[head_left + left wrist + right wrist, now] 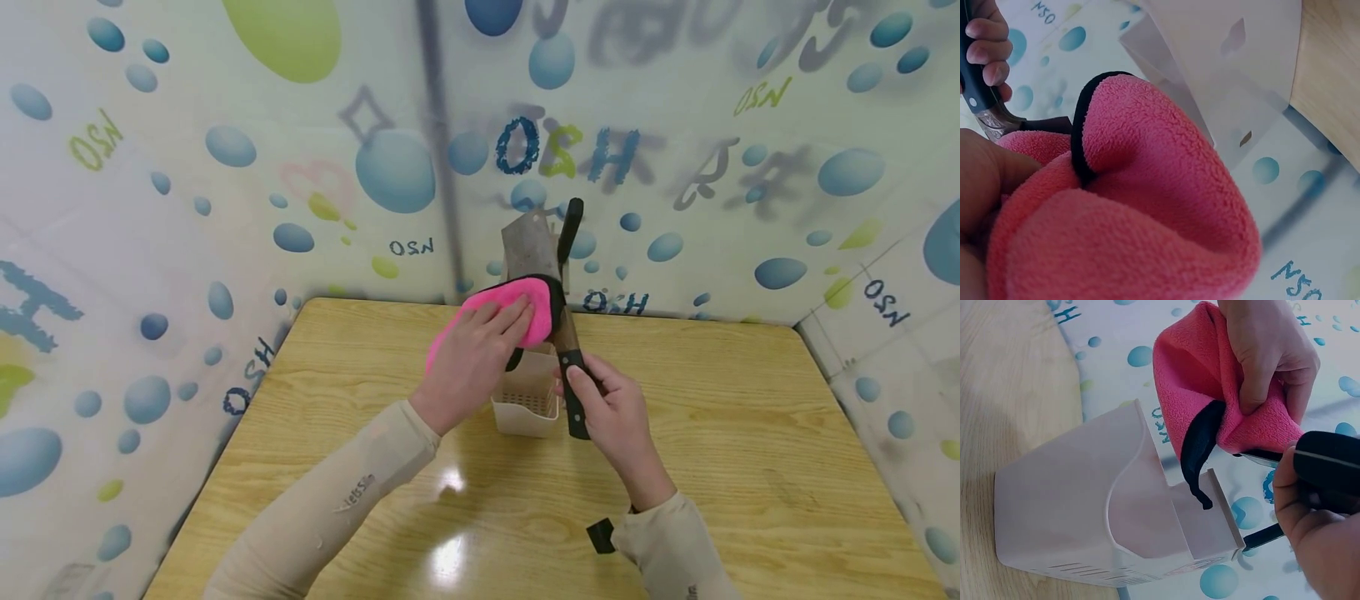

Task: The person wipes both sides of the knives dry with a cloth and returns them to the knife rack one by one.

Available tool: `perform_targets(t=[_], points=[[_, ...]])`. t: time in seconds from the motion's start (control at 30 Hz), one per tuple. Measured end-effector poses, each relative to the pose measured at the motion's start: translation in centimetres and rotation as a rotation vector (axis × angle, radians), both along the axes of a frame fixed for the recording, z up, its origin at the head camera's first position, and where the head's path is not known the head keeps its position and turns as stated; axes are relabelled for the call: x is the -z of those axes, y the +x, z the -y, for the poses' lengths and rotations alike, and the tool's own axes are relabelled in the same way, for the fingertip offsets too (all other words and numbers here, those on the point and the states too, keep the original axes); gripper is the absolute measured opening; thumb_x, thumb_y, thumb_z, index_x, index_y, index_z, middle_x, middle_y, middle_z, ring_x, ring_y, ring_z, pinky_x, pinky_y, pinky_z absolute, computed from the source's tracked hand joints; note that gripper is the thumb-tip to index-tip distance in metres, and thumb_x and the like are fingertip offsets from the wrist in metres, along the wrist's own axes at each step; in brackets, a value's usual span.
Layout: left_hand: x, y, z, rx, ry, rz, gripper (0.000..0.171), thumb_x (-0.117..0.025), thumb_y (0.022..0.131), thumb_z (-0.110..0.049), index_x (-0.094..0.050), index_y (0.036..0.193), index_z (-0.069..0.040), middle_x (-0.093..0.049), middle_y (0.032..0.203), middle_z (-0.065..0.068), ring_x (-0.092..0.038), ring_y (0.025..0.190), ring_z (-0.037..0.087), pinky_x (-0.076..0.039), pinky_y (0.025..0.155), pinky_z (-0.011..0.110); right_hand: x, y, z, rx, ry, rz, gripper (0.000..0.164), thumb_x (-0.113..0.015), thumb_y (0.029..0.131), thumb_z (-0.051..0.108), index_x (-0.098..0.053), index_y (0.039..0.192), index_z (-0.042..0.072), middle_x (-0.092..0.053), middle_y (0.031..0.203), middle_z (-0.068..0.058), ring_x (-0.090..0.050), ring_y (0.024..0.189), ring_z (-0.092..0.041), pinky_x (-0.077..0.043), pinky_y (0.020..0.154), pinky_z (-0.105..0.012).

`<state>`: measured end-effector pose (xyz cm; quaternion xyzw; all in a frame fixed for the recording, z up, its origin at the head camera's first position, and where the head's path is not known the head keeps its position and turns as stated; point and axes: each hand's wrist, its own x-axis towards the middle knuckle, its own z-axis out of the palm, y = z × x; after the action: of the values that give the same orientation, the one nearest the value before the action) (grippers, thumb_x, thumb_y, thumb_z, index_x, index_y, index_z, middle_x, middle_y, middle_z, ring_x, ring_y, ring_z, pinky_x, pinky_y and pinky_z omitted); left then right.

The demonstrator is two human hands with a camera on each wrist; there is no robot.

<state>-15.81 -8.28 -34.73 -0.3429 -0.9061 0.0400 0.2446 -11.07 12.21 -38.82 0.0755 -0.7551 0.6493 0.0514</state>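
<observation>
Pale plastic makes up the tall holder (525, 423) standing near the middle of the table, its walls pierced by thin slits low on one side and its front cut down in a curve. Through that low front the head view shows a perforated grid inside, and at the back a second black handle (572, 229) rises above the holder; whatever it is fixed to is hidden. Over the holder's mouth the person works with both hands: the right hand (618, 408) grips the dark, riveted handle of a cleaver (528, 246), whose broad grey blade points up and away toward the wall, while the left hand (476, 346) pinches a bright pink cloth (536, 329), edged in black, folded over the lower part of the blade. A strip of the black edging hangs down near the holder's opening. Beneath everything lies a yellowish wood-grain table (360, 500), glossy enough to carry two white glints in front of the holder. Beside the right sleeve (675, 542) shows a small black piece (600, 536). White wall sheeting (660, 92) surrounds the table on three sides, printed with blue and green drops and reversed H2O lettering, with grey shadowy marks across the far side.
</observation>
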Motion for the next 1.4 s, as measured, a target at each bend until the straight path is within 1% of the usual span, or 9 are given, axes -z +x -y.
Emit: perform_targets(t=[0.2,0.37,0.5,0.6,0.8,0.93,1.13,1.3,1.4], points=[[-0.3,-0.4,0.6,-0.027,-0.013,-0.005,0.053,-0.069,0.092,-0.004,-0.06,0.145,-0.007,-0.06,0.148,0.005,-0.063,0.126,0.025,-0.05,0.108,0.037,0.1,-0.1,-0.1,-0.016,0.011,-0.045,0.023,-0.055,0.106,0.008,-0.072,0.115,-0.004,-0.072,0.094,-0.019,-0.07,0.081,-0.023,-0.059,0.072,-0.024],[-0.3,-0.8,1.0,-0.04,0.008,-0.022,0.05,-0.067,0.093,-0.002,-0.063,0.143,-0.008,-0.063,0.145,0.004,-0.065,0.122,0.025,-0.05,0.106,0.036,0.0,0.0,-0.1,-0.032,0.032,-0.084,0.02,-0.056,0.106,0.008,-0.073,0.107,-0.003,-0.071,0.09,-0.015,-0.069,0.078,-0.023,-0.058,0.069,-0.024],[-0.5,-1.0,1.3,-0.048,0.022,-0.026,0.051,-0.065,0.092,0.0,-0.063,0.142,-0.008,-0.063,0.145,0.004,-0.065,0.12,0.025,-0.052,0.103,0.036,0.1,0.1,-0.1,-0.039,0.046,-0.099,0.019,-0.056,0.106,0.007,-0.072,0.107,-0.003,-0.07,0.088,-0.014,-0.068,0.079,-0.024,-0.058,0.071,-0.024],[-0.6,-1.1,1.5,-0.053,0.035,-0.028,0.051,-0.064,0.091,0.001,-0.064,0.142,-0.008,-0.063,0.144,0.005,-0.065,0.119,0.025,-0.053,0.102,0.036,0.1,0.1,-0.2,-0.047,0.051,-0.106,0.019,-0.056,0.106,0.006,-0.072,0.107,-0.003,-0.07,0.088,-0.013,-0.067,0.079,-0.02,-0.057,0.072,-0.023],[-0.7,-1.5,1.9,-0.06,0.068,-0.038,0.051,-0.061,0.091,0.002,-0.065,0.14,-0.007,-0.065,0.142,0.005,-0.066,0.117,0.025,-0.054,0.1,0.037,0.4,0.1,-0.3,-0.063,0.062,-0.152,0.018,-0.056,0.105,0.004,-0.072,0.106,-0.004,-0.07,0.087,-0.012,-0.067,0.077,-0.016,-0.057,0.069,-0.024],[-0.8,-1.8,2.3,-0.077,0.078,-0.036,0.051,-0.061,0.091,0.003,-0.065,0.14,-0.008,-0.066,0.141,0.005,-0.066,0.118,0.025,-0.053,0.101,0.037,0.5,0.1,-0.3,-0.078,0.059,-0.163,0.017,-0.057,0.105,0.003,-0.073,0.107,-0.004,-0.069,0.088,-0.015,-0.067,0.075,-0.018,-0.057,0.067,-0.024],[-1.2,-2.2,2.8,-0.108,0.094,-0.03,0.05,-0.062,0.091,0.002,-0.065,0.141,-0.007,-0.066,0.141,0.008,-0.066,0.118,0.026,-0.054,0.1,0.038,0.7,0.1,-0.3,-0.109,0.046,-0.195,0.017,-0.057,0.104,0.002,-0.073,0.104,-0.003,-0.067,0.086,-0.01,-0.065,0.071,-0.013,-0.057,0.062,-0.027],[-1.5,-2.6,3.1,-0.127,0.129,-0.006,0.05,-0.063,0.092,0.001,-0.064,0.141,-0.004,-0.065,0.141,0.01,-0.066,0.116,0.03,-0.054,0.102,0.039,0.7,0.2,-0.2,-0.14,0.04,-0.225,0.016,-0.057,0.104,0.001,-0.073,0.1,-0.001,-0.066,0.084,-0.008,-0.064,0.068,-0.021,-0.057,0.06,-0.027],[-1.6,-2.7,3.3,-0.126,0.142,-0.002,0.05,-0.064,0.092,0.0,-0.063,0.141,-0.003,-0.065,0.141,0.012,-0.066,0.119,0.029,-0.052,0.105,0.039,0.8,0.3,-0.3,-0.151,0.049,-0.232,0.016,-0.057,0.104,0.001,-0.072,0.098,0.001,-0.065,0.083,-0.007,-0.063,0.068,-0.024,-0.056,0.06,-0.028]])
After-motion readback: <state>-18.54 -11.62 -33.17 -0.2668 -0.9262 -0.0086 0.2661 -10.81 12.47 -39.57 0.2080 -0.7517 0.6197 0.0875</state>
